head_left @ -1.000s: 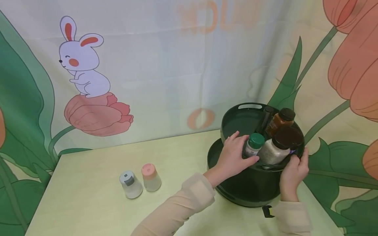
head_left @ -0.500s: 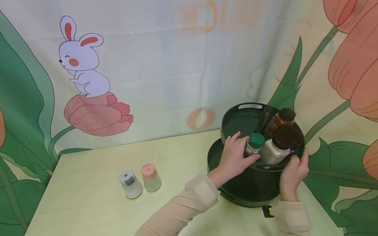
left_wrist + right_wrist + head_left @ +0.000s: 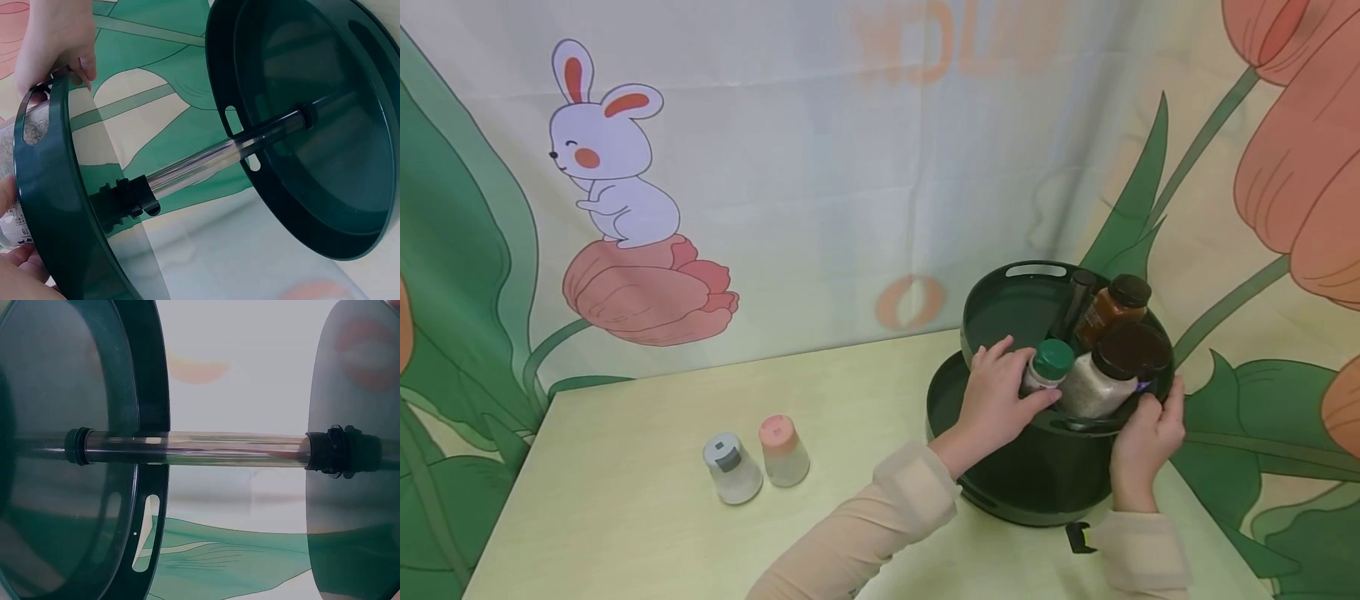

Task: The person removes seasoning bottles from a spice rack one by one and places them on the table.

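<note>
In the head view my left hand (image 3: 995, 402) holds a small bottle with a green cap (image 3: 1054, 358) between thumb and fingers, in the upper tray (image 3: 1003, 308) of a dark green two-tier round rack. My right hand (image 3: 1142, 454) grips that tray's right side, by the handle slot seen in the left wrist view. Next to the green-capped bottle stand a large jar of white grains (image 3: 1093, 387) with a dark lid, an amber bottle (image 3: 1111, 312) and a slim black container (image 3: 1078, 300). A clear post (image 3: 231, 449) joins the upper tray to the lower tray (image 3: 1037, 483).
Two shakers stand on the pale table (image 3: 625, 467) to the left, one with a grey-blue top (image 3: 732, 468) and one with a pink top (image 3: 784, 451). A printed curtain (image 3: 805, 167) hangs behind the table. The lower tray sits near the table's right side.
My left hand and the green-capped bottle have shifted very slightly to the right. The right hand and the rack have stayed in place.
</note>
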Tool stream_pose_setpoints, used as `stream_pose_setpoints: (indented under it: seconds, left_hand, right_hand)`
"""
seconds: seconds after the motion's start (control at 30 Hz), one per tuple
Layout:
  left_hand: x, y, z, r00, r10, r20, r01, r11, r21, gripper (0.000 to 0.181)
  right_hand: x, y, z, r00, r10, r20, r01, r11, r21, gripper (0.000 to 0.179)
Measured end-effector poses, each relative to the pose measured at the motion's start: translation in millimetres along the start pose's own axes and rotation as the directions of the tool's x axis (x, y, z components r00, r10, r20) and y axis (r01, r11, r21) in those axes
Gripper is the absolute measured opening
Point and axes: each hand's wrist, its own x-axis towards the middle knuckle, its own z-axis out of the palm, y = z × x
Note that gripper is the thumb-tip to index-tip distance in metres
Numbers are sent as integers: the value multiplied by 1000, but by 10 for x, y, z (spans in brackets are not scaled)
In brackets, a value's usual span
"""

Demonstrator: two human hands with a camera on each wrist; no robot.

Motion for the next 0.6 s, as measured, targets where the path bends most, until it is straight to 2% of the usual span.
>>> stream_pose_setpoints:
  seconds: [0.27,0.47,0.6]
  left_hand:
    - [-9,43,-48,1000,-8,-22,6,996,-85,43]
    - [-1,92,-124,999,15,-52,-22,992,-127,39]
    - [3,112,-185,998,25,-56,-35,981,-192,39]
  right_hand:
    - [-7,-6,7,1000,-18,-14,18,1000,8,47]
    - [-10,2,6,1000,-25,-14,25,1000,0,47]
    - [-14,2,2,1000,-19,-13,19,1000,-5,47]
